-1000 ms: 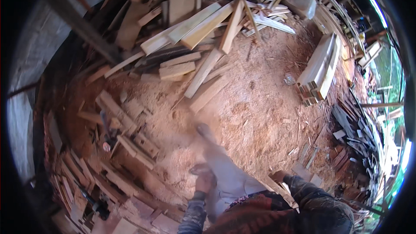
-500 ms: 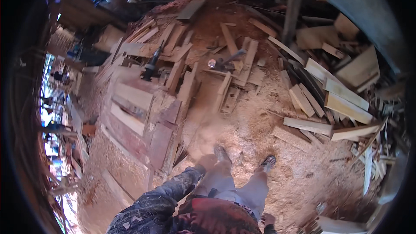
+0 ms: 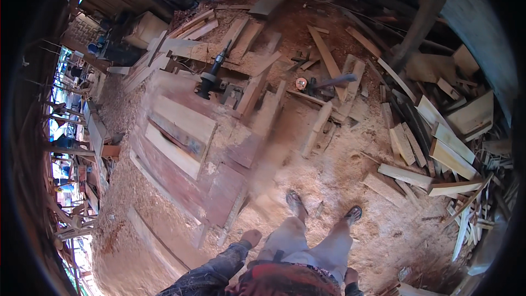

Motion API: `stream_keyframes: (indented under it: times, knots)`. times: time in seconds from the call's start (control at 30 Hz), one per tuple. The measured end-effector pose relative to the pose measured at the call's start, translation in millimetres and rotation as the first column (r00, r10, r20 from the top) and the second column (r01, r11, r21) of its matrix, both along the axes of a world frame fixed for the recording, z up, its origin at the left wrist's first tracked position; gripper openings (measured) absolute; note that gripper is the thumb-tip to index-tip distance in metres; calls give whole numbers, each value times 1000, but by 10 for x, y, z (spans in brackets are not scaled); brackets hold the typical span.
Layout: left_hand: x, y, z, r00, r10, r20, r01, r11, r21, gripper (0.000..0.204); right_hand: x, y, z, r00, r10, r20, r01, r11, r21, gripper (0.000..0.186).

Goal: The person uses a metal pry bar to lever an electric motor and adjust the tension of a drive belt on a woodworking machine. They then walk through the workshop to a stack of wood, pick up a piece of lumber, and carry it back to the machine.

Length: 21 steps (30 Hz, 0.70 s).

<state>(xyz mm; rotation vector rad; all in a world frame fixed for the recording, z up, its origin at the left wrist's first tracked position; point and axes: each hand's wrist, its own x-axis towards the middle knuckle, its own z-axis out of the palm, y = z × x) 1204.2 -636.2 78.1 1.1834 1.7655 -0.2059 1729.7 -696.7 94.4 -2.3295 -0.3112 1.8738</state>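
Low in the view, my left hand point(image 3: 251, 238) hangs beside my left thigh, nearest the reddish, dusty board platform point(image 3: 219, 194); its fingers are too small to make out. My right hand point(image 3: 350, 275) hangs by my right thigh at the lower edge, mostly hidden, and what it holds, if anything, is unclear. On the platform lie pale planks point(image 3: 171, 148), with a black power tool point(image 3: 208, 81) at its far end. A tool with a grey handle point(image 3: 335, 81) and a round metal part rests among boards to its right.
A pile of offcuts and boards point(image 3: 455, 153) lies on the right, near a leaning post point(image 3: 424, 22) and a grey sheet. Wood shavings point(image 3: 323, 181) cover the floor around my feet. A long board point(image 3: 156, 241) lies at lower left; cluttered timber racks stand along the bright left side.
My view has swung round toward the board platform and tools. The wood strip in my right hand a second earlier is no longer visible. My left hand has lowered slightly beside my thigh.
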Motion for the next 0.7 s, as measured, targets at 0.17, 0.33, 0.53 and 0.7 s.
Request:
stream_keyframes:
  times: [0.17,0.33,0.53,0.7]
  knots:
    - [-416,-165,66,978,167,-128,-180,979,-95,40,-614,708,417,910,337,241,-383,906,180,29]
    - [-221,85,132,987,149,-55,-155,980,-128,38,-494,844,-18,959,234,163,-235,972,-13,29]
    - [357,819,132,855,514,70,-488,842,-228,27,35,1441,-535,838,545,-33,-517,812,271,22]
    - [825,1591,269,667,742,66,-677,641,-362,30,20,2674,-601,802,583,-128,-575,812,97,32]
